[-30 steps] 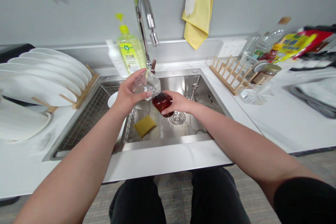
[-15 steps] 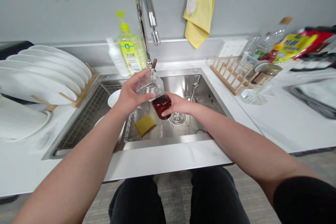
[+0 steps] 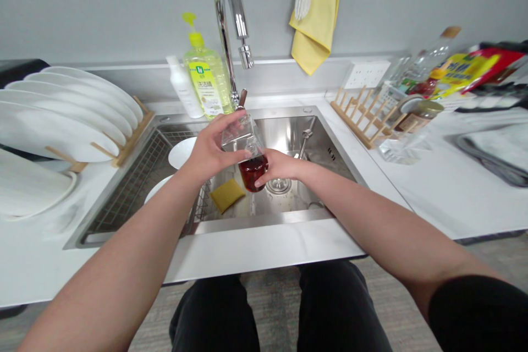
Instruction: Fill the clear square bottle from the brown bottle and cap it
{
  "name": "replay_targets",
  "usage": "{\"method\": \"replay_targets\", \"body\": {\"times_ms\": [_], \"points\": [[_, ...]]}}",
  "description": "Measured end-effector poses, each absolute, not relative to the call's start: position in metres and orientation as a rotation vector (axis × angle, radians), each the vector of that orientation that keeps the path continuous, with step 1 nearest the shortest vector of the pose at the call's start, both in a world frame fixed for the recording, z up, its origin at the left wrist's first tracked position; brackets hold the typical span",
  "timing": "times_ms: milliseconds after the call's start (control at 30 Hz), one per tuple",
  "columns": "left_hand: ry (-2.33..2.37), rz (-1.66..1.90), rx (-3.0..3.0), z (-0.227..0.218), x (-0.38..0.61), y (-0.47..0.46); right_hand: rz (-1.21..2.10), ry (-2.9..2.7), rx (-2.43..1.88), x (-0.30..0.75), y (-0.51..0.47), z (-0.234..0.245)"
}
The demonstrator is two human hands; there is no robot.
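My left hand [image 3: 211, 149] grips a clear square glass bottle [image 3: 242, 135] above the stainless steel sink [image 3: 289, 132]. Its neck points down to the mouth of a dark amber bottle [image 3: 253, 172] with reddish contents. My right hand [image 3: 281, 167] wraps around that amber bottle, whose base hangs over the sink. The two bottles meet at their mouths, and I cannot tell whether they touch. Below them, a yellow sponge [image 3: 227, 195] lies on the sink floor.
A chrome faucet [image 3: 231, 16] rises behind the sink. A green dish soap pump bottle [image 3: 205, 80] stands beside it. White dishes sit in the sink's left side, with white plates racked at left and a wooden rack and bottles at right.
The clear bottle has tilted more upright and the amber bottle has straightened. Both stay in my hands, and the view has shifted slightly.
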State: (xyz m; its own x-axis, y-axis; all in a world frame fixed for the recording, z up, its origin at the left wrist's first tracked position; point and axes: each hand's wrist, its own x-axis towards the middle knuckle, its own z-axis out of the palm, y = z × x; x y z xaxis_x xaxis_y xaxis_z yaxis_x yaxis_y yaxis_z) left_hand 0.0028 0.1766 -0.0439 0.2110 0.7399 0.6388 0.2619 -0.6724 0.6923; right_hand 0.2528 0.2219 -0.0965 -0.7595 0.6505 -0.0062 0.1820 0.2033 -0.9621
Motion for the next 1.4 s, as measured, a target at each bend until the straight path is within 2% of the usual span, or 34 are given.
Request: {"method": "replay_targets", "body": {"times_ms": [1100,1400], "points": [[0.943,1.447,2.075,-0.044,0.002,0.177,1.538,-2.096,-0.757,0.253,0.222,-0.096],[0.874,1.501,1.900,-0.058,-0.006,0.195,1.460,-1.983,-0.774,0.260,0.232,-0.096]]}}
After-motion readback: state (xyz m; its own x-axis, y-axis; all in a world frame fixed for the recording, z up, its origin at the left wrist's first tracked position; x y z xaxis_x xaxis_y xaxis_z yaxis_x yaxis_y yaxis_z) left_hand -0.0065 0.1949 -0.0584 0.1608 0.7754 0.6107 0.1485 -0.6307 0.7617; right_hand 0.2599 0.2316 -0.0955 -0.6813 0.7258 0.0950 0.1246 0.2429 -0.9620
